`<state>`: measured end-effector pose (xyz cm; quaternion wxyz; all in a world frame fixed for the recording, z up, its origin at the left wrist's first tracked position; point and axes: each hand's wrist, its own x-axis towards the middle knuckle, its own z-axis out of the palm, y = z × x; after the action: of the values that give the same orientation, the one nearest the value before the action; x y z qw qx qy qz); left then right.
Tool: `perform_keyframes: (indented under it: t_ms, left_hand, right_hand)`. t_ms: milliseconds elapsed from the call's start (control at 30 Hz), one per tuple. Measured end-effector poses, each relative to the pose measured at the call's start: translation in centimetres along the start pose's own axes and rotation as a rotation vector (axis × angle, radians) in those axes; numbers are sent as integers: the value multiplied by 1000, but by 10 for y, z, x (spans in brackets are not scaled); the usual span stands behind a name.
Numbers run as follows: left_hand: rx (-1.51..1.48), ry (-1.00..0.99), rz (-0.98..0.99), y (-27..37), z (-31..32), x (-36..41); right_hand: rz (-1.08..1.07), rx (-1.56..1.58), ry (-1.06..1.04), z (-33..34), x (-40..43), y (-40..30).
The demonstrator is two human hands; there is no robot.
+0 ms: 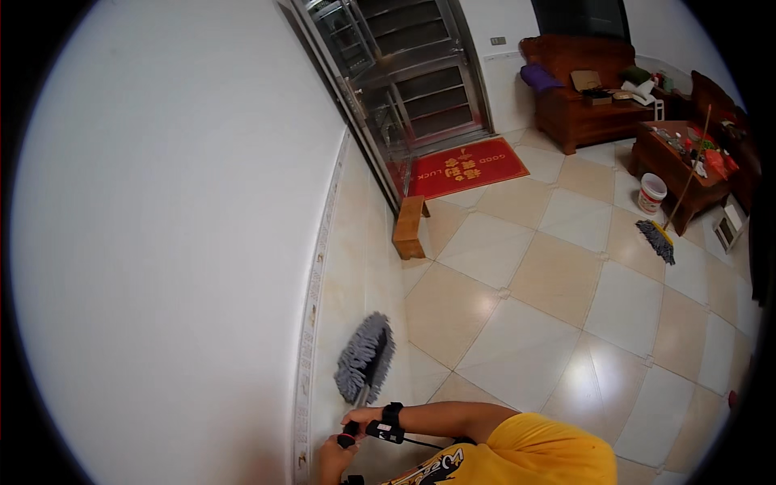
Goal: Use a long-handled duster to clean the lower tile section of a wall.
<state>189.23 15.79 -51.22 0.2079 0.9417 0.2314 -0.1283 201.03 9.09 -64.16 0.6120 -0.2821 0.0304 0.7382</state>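
Note:
A grey microfibre duster (357, 364) with a strip-fringed oval head is held in front of the tiled lower part of the wall (351, 254). Whether its fringe touches the tiles is hard to tell. My right hand (362, 417) grips the dark handle, close to the metal shaft below the head. Just below it, my left hand (334, 453) closes around the handle's end, where a red ring shows. A black strap with a small device (385, 430) sits on my right wrist.
A small wooden stool (410, 229) stands by the wall near the open metal door (370, 115). A red doormat (470, 168) lies at the doorway. Farther right are a wooden sofa (548, 115), a cluttered coffee table (682, 179), a white bucket (653, 193) and a floor mop (658, 242).

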Motion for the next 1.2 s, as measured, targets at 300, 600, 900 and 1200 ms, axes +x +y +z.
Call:
perform_keyframes:
  t_ms: [300,600,900,1200]
  left_hand:
    - [-73,-85,14,19,-31,16]
    - [-363,215,153,68,-38,65]
    - [-183,178,174,44,-19,86]
    - [-99,6,123,5,11,96]
  right_hand:
    - [-78,77,208,13,4,-17]
    - [-657,-57,467,49,-62,-116]
    - [-320,261,302,7,-33,-109]
    - [-49,175,131,-48,23,-74]
